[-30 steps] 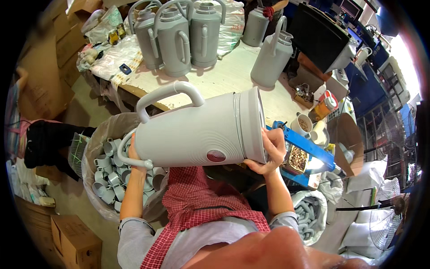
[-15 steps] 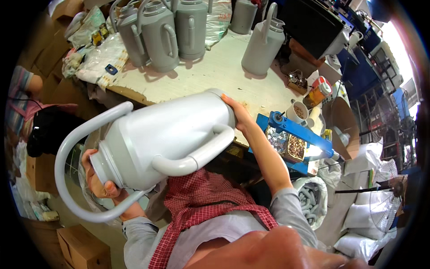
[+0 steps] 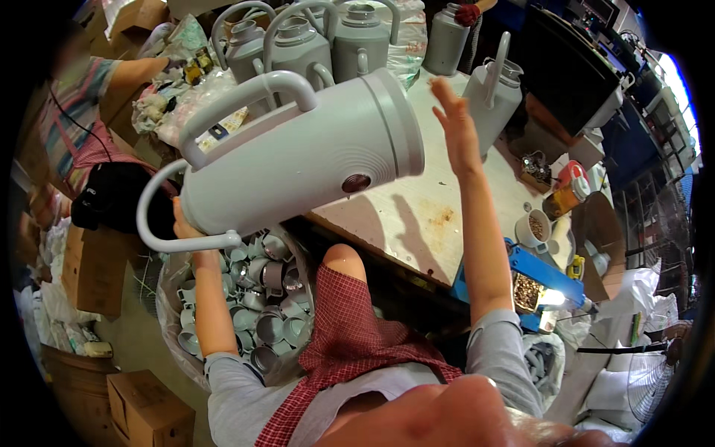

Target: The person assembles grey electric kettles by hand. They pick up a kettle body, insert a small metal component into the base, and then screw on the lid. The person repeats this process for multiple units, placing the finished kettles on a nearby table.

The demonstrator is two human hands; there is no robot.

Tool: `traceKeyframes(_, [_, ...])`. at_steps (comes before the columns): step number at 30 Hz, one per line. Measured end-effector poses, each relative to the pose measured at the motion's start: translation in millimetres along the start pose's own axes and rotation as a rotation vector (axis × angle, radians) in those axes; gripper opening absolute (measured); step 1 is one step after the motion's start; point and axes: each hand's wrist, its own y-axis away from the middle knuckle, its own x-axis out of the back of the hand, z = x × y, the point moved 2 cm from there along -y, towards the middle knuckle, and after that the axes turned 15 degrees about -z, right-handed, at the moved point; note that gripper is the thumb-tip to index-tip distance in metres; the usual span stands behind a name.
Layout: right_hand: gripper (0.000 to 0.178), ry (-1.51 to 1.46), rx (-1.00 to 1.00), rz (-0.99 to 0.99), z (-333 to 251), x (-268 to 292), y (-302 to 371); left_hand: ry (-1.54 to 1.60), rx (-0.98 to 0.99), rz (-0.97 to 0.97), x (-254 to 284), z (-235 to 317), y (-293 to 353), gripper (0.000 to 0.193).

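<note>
A large grey thermos jug body [image 3: 298, 153] lies tilted across the view, its base raised toward the right. My left hand [image 3: 181, 220] grips its neck end at the left, with most of the fingers hidden behind the jug. The looped carrying handle [image 3: 149, 216] hangs around that end, and the fixed side handle [image 3: 249, 97] is on the upper side. Fine rings and a dark oval spot [image 3: 356, 182] mark the jug's wall near the base. My right hand [image 3: 458, 130] is raised beyond the base, fingers apart, holding nothing.
Several similar grey jugs [image 3: 298, 56] stand on the pale table [image 3: 387, 231]. At its right edge are a blue clamp-like tool [image 3: 547, 276], a cup of small parts [image 3: 533, 228] and a red-lidded jar [image 3: 570, 186]. Below lies a bag of grey rings [image 3: 268, 328]. Another person [image 3: 89, 112] works at left; a red-gloved hand [image 3: 468, 15] touches a far jug.
The jug has rolled over and its base has risen, so the side handle is now on top and the dark spot shows. My right hand has let go of the base.
</note>
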Motion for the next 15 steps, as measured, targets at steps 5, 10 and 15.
traceKeyframes(5, [0.08, -0.05, -0.162, -0.182, 27.4, -56.4, 5.3, 0.144, 0.191, -0.204, -10.0, -35.5, 1.4, 0.047])
traceKeyframes(10, [0.102, -0.016, -0.032, -0.035, 9.2, -22.8, 16.3, 0.173, 0.199, -0.3, 3.9, -45.8, -2.0, 0.044])
traceKeyframes(15, [0.064, 0.616, 0.048, -0.055, -0.2, -90.3, 48.6, 0.185, 0.169, -0.167, 27.9, -57.2, -9.2, 0.044])
